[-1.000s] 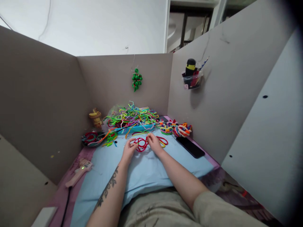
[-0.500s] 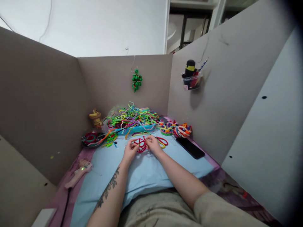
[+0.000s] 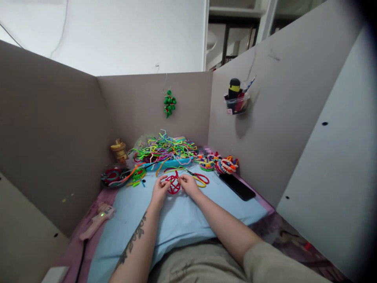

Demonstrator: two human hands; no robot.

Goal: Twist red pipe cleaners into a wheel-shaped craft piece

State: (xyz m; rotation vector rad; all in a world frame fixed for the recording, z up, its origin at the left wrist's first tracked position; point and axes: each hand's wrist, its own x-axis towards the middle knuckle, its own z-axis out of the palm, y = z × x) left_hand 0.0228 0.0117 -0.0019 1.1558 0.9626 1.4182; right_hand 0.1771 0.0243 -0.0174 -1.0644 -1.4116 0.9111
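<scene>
Between my hands is a red pipe-cleaner shape (image 3: 174, 188), bent into crossing loops and held just above the blue cloth (image 3: 132, 220). My left hand (image 3: 160, 189) pinches its left side between thumb and fingers. On its upper right side, my right hand (image 3: 188, 184) is closed, with fingertips on the red strand. Scissors (image 3: 204, 180) with red and yellow handles lie just beyond my right hand, partly hidden by it. Behind them, loose coloured pipe cleaners (image 3: 165, 148) are heaped on a blue tray (image 3: 176, 162).
A black phone (image 3: 238, 187) and several braided rings (image 3: 226, 165) lie to the right. At the left are a pink glue gun (image 3: 97, 224) with a cord, a dark bowl (image 3: 114, 183) and a green frog-like figure (image 3: 138, 175). Grey partitions (image 3: 153, 98) enclose three sides.
The red shape has turned and shifted slightly down and left in my hands. My right hand has moved a little left along it, and more of the scissors shows.
</scene>
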